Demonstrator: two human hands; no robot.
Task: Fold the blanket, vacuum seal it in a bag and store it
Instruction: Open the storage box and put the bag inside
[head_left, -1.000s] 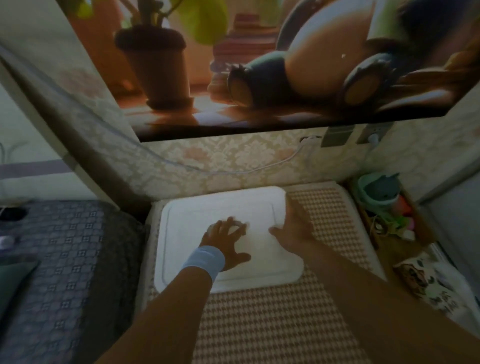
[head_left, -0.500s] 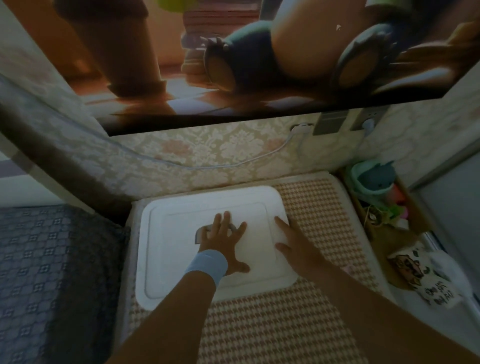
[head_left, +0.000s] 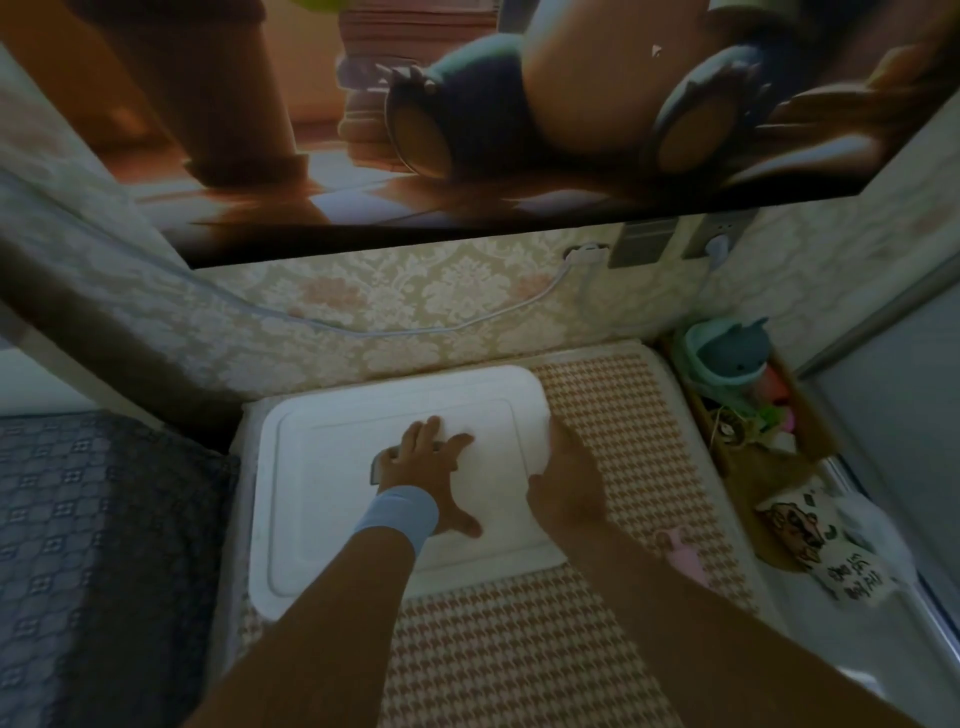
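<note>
Left hand (head_left: 423, 467) splayed flat on white lid (head_left: 322, 493); right hand (head_left: 563, 483) at edge, grip unclear

Single head camera, and it's looking forward and steeply down along both forearms. It's close: the box (head_left: 332, 519) sits dead centre at arm's reach, left hand (head_left: 423, 467) and right hand (head_left: 563, 483) on it. The far wall (head_left: 415, 291) and poster (head_left: 519, 104) fill the top, with bedding (head_left: 104, 519) at the left edge. Wide lens, with edges bending.

Smooth matt white plastic lid (head_left: 332, 441), woven houndstooth cloth cover (head_left: 519, 649), soft cloth wristband (head_left: 400, 514).
</note>
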